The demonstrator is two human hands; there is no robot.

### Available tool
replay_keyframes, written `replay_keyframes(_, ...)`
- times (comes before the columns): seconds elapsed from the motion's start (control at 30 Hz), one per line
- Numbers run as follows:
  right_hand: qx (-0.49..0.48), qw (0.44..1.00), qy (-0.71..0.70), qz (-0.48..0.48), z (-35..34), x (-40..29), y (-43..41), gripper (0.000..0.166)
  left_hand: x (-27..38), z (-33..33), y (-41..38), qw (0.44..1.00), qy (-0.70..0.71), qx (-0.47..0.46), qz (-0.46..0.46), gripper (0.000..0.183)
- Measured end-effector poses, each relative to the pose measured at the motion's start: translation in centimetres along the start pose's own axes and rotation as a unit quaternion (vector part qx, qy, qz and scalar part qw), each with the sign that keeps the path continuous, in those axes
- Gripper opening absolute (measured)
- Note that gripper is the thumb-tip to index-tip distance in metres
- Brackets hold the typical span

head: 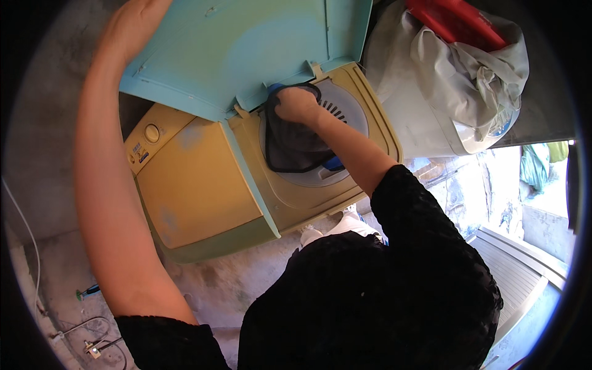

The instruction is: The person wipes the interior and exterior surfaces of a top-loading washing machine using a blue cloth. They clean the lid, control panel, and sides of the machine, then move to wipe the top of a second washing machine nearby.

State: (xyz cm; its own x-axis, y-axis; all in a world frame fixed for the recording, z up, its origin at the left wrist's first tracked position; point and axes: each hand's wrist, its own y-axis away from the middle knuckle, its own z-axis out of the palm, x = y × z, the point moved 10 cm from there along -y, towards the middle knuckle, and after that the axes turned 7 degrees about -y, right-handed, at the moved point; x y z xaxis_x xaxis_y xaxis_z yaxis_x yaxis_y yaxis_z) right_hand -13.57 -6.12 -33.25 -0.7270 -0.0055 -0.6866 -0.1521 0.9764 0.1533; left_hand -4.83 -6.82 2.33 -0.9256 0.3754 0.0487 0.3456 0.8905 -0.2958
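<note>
A twin-tub washing machine with a yellowed top (199, 185) stands before me. Its pale blue lid (273, 46) is raised, and my left hand (138, 23) is at the lid's upper left edge; its fingers are partly cut off by the frame. Over the round tub opening (356, 111), my right hand (296, 105) grips a dark mesh cloth item with black edging (296, 143). Blue parts (334, 163) show at its lower right and upper left. Dark slots are visible in the pale round part under it.
A control knob (151, 133) sits at the machine's left. At right, a light grey cloth (453, 69) and a red item (462, 23) lie on a white appliance (411, 125). A brush (88, 291), hose and valve fitting (94, 350) are on the floor, lower left.
</note>
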Motion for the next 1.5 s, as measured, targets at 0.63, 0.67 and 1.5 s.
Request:
replay_keyframes(0.63, 0.085, 0.992, 0.077, 0.05, -4.8, 5.4, 1.4, 0.025, -3.6, 1.1, -1.8, 0.999, 0.006, -0.036, -0.009, 0.07)
replay_keyframes(0.67, 0.088, 0.992, 0.071, 0.054, -4.6, 5.6, 1.7, 0.025, -0.5, 0.0, -0.1, 1.0, 0.009, -0.021, -0.004, 0.067)
replay_keyframes(1.5, 0.072, 0.994, 0.054, 0.054, -3.3, 4.1, 2.2, 0.027, 1.6, -1.4, 1.2, 1.0, 0.014, 0.008, 0.019, 0.064)
